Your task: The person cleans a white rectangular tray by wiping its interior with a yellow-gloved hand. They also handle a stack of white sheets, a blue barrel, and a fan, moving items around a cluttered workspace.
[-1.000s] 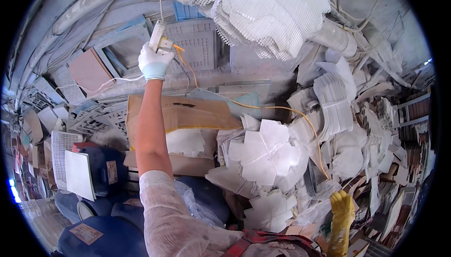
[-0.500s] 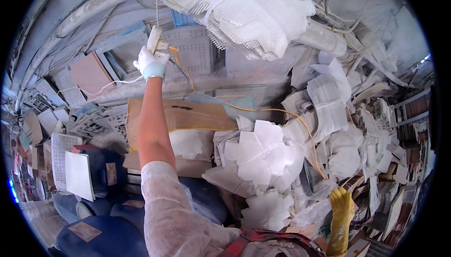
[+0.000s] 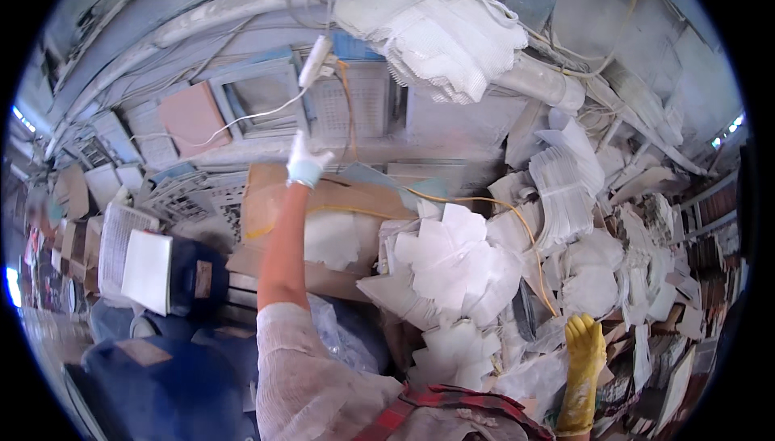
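Note:
My left hand (image 3: 307, 160), in a white glove with a pale blue cuff, reaches up with its thumb and fingers apart and nothing in it. Above it a white power strip (image 3: 315, 62) hangs from a cord, apart from my fingers. An orange cord (image 3: 349, 106) and a thin white cord (image 3: 234, 124) run from the strip. My right hand (image 3: 584, 348) wears a long yellow rubber glove. It is raised at the lower right beside the scrap pile, its fingers pointing up side by side, with nothing visible in them.
White scalloped sheet stacks (image 3: 460, 255) and loose scraps lie ahead and right. A bundle of white mesh sheets (image 3: 440, 33) rests high on a pipe (image 3: 541, 82). Blue drums (image 3: 161, 384) stand at the lower left. A brown cardboard box (image 3: 274, 199) lies behind my left forearm.
My left hand has let go of the power strip and dropped below it. The strip hangs by itself now. The view has shifted slightly; my right hand stays raised in about the same place.

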